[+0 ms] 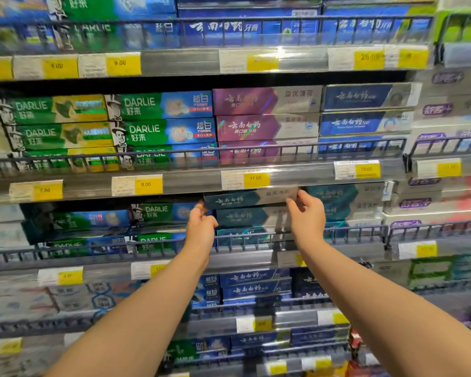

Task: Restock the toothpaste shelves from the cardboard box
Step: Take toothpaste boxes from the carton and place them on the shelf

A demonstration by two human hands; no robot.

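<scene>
A teal and silver toothpaste box (250,198) sits level at the top of a stack of matching teal boxes (245,217), just under the shelf edge with the 17.00 price tag (256,178). My left hand (201,223) grips its left end. My right hand (306,213) pinches its right end, thumb on the front face. Both arms reach up from below. The cardboard box is out of view.
Green Darlie boxes (158,213) fill the shelf to the left. More teal boxes (343,202) stand to the right. Purple boxes (267,123) and blue boxes (365,121) fill the shelf above. A wire rail (351,231) fronts each shelf. Lower shelves hold blue boxes (253,287).
</scene>
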